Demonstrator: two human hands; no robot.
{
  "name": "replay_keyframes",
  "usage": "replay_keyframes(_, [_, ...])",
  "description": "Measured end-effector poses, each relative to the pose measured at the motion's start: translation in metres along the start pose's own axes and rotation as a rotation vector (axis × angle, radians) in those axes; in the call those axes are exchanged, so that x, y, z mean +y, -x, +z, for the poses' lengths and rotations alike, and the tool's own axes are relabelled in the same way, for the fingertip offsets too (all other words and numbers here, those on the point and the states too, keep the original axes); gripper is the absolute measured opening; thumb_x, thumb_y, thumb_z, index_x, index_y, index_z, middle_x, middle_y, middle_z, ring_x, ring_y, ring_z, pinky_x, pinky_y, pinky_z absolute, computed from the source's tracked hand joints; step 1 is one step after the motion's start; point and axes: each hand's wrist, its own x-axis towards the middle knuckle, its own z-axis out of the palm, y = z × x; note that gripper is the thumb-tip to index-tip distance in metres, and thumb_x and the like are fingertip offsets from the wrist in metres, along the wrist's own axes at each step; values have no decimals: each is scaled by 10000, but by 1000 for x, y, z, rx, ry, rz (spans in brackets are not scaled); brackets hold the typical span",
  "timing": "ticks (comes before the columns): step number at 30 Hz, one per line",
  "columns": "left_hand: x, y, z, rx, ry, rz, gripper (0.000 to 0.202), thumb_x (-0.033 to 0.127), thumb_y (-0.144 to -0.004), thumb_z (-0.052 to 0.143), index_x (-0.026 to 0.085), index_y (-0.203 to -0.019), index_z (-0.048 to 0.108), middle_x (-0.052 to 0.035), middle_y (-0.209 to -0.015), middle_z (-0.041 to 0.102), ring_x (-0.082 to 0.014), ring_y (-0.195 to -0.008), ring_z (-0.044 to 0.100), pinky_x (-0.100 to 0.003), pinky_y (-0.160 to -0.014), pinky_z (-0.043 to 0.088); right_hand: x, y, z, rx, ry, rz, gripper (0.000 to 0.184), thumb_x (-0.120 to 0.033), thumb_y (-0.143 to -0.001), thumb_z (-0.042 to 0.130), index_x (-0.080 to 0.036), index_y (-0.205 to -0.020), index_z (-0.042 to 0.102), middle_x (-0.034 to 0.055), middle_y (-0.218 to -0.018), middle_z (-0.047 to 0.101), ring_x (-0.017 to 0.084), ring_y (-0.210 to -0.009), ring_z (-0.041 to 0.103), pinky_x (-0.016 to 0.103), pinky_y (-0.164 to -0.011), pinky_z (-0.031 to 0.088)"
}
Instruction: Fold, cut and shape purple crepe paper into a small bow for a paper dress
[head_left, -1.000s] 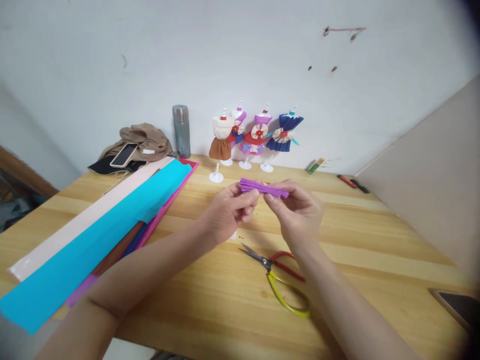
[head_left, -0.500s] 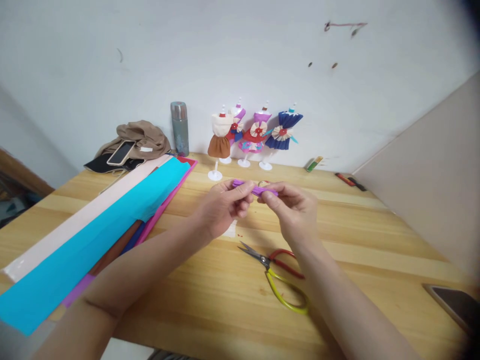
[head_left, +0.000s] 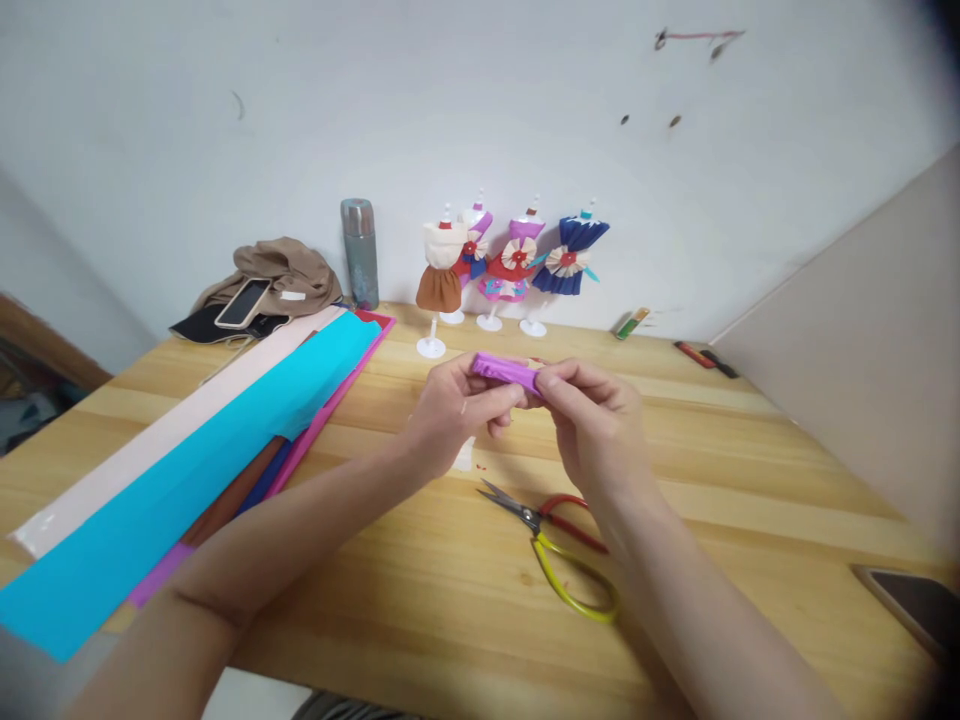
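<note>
A narrow folded strip of purple crepe paper (head_left: 506, 370) is held between my two hands above the middle of the table. My left hand (head_left: 457, 408) grips its left part, with the thumb along the lower edge and fingers behind. At the right end, my right hand (head_left: 596, 410) pinches it between thumb and fingers. Scissors (head_left: 534, 518) with one red and one yellow handle lie below the hands, blades slightly apart and pointing left. A small white scrap (head_left: 465, 455) rests on the wood under my left hand.
Several small dress-form stands (head_left: 499, 265) in paper dresses line the wall beside a steel flask (head_left: 360, 255). Long crepe paper sheets, turquoise (head_left: 202, 470) on top, cover the left side. A brown cloth (head_left: 289, 270) and a phone (head_left: 244, 303) lie behind them. Another dark device (head_left: 911, 605) sits at right.
The purple strip has turned so that its broader face shows. My left thumb has slid down to its lower edge, and my right hand has shifted slightly right.
</note>
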Motion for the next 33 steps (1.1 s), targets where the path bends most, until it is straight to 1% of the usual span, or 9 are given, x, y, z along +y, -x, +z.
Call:
replay_keyframes(4, [5, -2, -6, 8, 1, -26, 264, 306, -715, 712, 128, -905, 669, 3, -668, 634, -76, -521, 518, -209, -465, 426, 3, 0, -3, -6, 72, -27, 192, -378, -756, 751, -263, -634, 657, 14, -612, 641, 196, -598, 594, 391, -643, 495])
replay_keyframes(9, [15, -4, -12, -62, -104, -61, 247, 364, -793, 660, 117, -792, 662, -25, -702, 643, -73, -519, 537, -198, -452, 445, 3, -1, -5, -31, 97, -20, 203, -397, -742, 771, -270, -634, 654, 19, -639, 641, 201, -607, 597, 403, -646, 502])
replay_keyframes(12, [23, -5, -14, -84, -181, -124, 244, 356, -791, 674, 112, -783, 668, -32, -680, 648, -71, -492, 535, -189, -430, 441, 0, -2, -4, -38, 98, -10, 184, -356, -715, 777, -251, -606, 672, 4, -606, 633, 171, -587, 577, 354, -617, 479])
replay_keyframes(15, [29, -6, -15, -88, -198, -188, 236, 334, -794, 673, 104, -740, 662, -36, -667, 650, -63, -447, 525, -181, -394, 423, -1, -2, -4, -57, 127, -35, 164, -325, -719, 763, -237, -602, 689, -13, -579, 621, 138, -564, 546, 315, -601, 451])
replay_keyframes(20, [34, -6, -13, -40, -264, -251, 165, 271, -788, 689, 112, -759, 656, -2, -612, 631, -69, -437, 556, -176, -408, 441, 2, -3, -5, -88, 166, -55, 157, -326, -733, 754, -234, -620, 697, -10, -597, 632, 140, -582, 550, 305, -603, 458])
replay_keyframes(23, [37, -4, -11, 7, -341, -217, 147, 253, -762, 726, 118, -786, 670, -9, -660, 654, -86, -546, 609, -176, -476, 486, 3, -3, -6, -95, 186, -86, 175, -359, -740, 755, -248, -620, 689, -9, -593, 620, 152, -568, 547, 325, -595, 468])
replay_keyframes(26, [38, -3, -8, 32, -422, -160, 127, 215, -736, 750, 116, -776, 680, -16, -697, 670, -69, -578, 590, -160, -499, 479, 2, -2, -5, -89, 227, -127, 201, -390, -755, 751, -263, -618, 679, -1, -591, 616, 169, -573, 556, 346, -592, 477])
replay_keyframes(30, [38, -3, -7, 0, -373, -199, 145, 194, -761, 719, 118, -694, 616, 11, -571, 623, -54, -462, 544, -163, -442, 442, -2, -1, -4, -80, 302, -147, 188, -375, -751, 748, -249, -625, 685, 9, -609, 635, 177, -605, 564, 338, -585, 472])
replay_keyframes(33, [35, -4, -9, -62, -278, -261, 155, 185, -781, 683, 125, -672, 590, 11, -553, 623, -56, -415, 537, -167, -405, 417, -3, 0, -4, -93, 337, -151, 181, -364, -759, 734, -239, -637, 687, 4, -623, 634, 160, -599, 553, 319, -574, 464])
